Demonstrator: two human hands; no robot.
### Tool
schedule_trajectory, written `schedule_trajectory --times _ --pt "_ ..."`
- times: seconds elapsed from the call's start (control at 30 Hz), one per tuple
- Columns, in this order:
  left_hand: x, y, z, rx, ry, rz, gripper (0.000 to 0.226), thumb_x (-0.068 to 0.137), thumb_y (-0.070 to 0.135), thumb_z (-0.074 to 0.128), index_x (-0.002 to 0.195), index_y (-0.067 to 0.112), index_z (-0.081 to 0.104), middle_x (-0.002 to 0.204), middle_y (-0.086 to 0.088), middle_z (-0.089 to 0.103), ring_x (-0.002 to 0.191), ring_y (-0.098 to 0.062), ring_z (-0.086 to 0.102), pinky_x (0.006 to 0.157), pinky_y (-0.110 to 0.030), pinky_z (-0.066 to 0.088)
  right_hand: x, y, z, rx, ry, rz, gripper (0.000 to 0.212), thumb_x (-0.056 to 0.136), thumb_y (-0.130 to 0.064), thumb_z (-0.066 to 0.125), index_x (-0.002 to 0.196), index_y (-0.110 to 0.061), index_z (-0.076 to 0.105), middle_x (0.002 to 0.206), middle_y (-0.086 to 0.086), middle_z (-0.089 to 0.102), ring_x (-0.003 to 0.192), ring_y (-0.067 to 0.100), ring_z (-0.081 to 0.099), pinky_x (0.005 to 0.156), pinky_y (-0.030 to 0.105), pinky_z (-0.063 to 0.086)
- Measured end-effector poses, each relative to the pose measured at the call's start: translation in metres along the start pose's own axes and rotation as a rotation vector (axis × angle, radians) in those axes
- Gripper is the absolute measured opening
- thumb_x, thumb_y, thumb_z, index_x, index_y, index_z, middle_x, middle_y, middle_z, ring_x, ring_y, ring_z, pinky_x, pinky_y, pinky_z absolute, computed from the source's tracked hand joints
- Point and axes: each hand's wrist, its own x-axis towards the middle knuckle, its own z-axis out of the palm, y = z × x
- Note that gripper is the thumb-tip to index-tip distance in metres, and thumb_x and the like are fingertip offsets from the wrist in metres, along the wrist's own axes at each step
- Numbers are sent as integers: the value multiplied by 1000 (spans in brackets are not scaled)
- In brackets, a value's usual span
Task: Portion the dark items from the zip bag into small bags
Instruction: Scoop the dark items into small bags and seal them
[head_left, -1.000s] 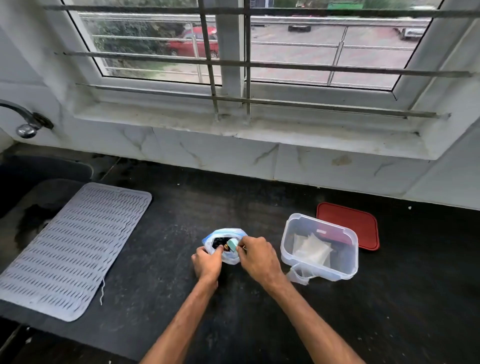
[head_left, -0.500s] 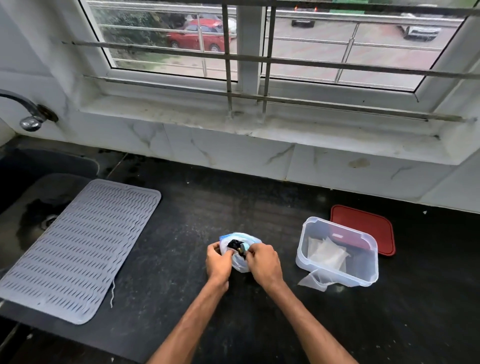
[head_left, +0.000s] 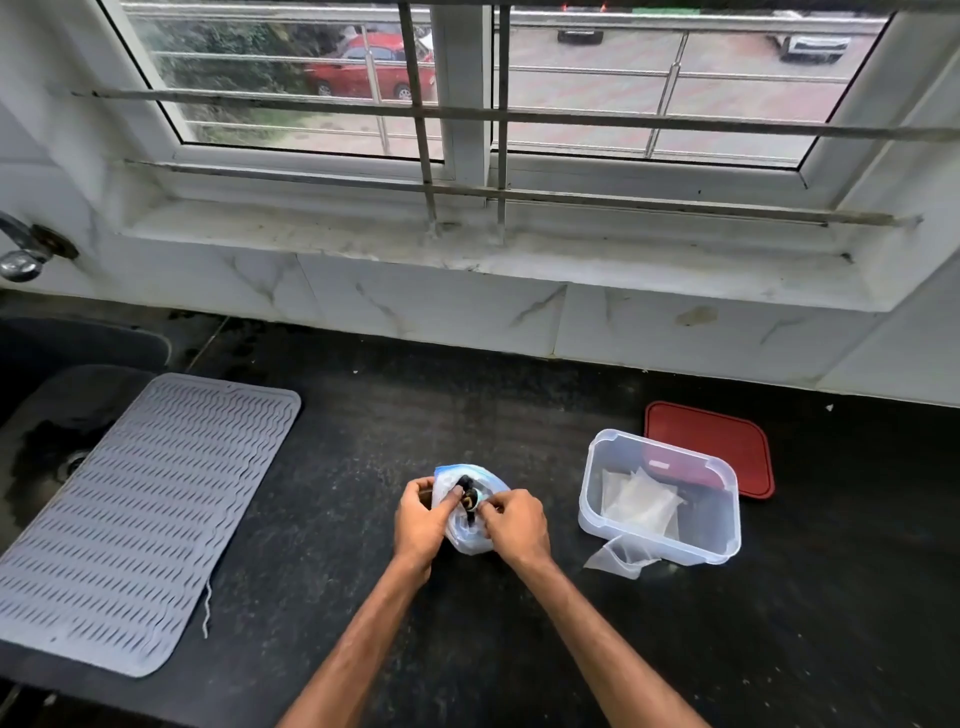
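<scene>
Counter (head_left: 363, 426) centre: zip bag (head_left: 467, 543), pinched by my left hand (head_left: 423, 522) and right hand (head_left: 515, 526). Dark items (head_left: 464, 484) inside.

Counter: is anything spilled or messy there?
Nothing looks spilled. One small bag lies loose on the counter against the front corner of the clear box, while the other small bags sit inside it.

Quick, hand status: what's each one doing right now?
Left hand: grips the zip bag by its left side.
Right hand: pinches the zip bag's mouth from the right.
</scene>
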Motion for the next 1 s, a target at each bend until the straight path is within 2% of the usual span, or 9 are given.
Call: schedule_trajectory --times 0.1,0.2,0.37,0.47,0.53,0.67,0.77,0.87,1.0 --pt "-1 7 2 123 71 16 24 85 16 74 103 13 59 96 -1 68 85 -14 66 69 -22 50 -1 3 -3 29 -2 26 22 83 -25 58 74 -12 74 70 4 72 71 21 69 69 34 56" --pt "0 7 5 148 145 -4 21 87 16 71 103 13 58 96 -3 67 86 -17 65 73 -28 51 -2 2 -7 76 -18 51 23 80 -25 58 66 -12 72 64 3 70 66 20 68 69 35 56" --pt "0 2 3 101 73 -25 22 84 11 73 101 13 60 100 -10 70 91 -24 69 85 -46 57 3 8 -15 96 -87 92 20 82 -24 60 72 -16 75 62 -1 72 69 16 69 74 36 58" --pt "-2 1 2 125 48 1 27 80 4 75 100 13 60 98 -9 71 92 -24 69 87 -46 57 -2 1 -15 -119 -42 19 23 82 -25 55 79 -17 76 71 0 74 76 18 69 71 28 53" --pt "-3 4 3 134 44 15 27 79 3 76 99 13 61 97 -9 71 92 -24 69 86 -44 57 -3 -3 -10 -143 -36 5 23 83 -26 55 83 -17 76 79 2 74 80 21 69 72 29 52" --pt "-3 5 0 122 42 -5 29 77 3 78 99 12 62 97 -10 72 89 -23 69 84 -41 58 -1 5 -7 75 -152 56 20 84 -22 62 74 -14 76 59 -2 68 60 12 63 66 29 51" --pt "-3 4 -5 44 20 -62 26 79 2 77 99 9 61 101 -15 71 86 -24 70 72 -36 59 -3 11 -12 296 -197 129 17 88 -11 62 79 -6 76 47 -5 60 44 3 51 50 17 41" --pt "-9 5 -8 -13 11 -104 29 82 5 75 106 5 58 103 -16 69 83 -25 69 59 -33 58 -7 10 -18 327 -187 135 15 88 -11 63 81 -9 77 50 -4 62 43 3 52 51 18 42" --pt "-11 5 -11 -30 -2 -113 47 77 17 82 114 7 55 104 -10 67 90 -26 70 64 -43 61 -13 6 -29 290 -219 116 14 89 -15 63 88 -10 77 58 0 65 45 3 51 49 18 41"
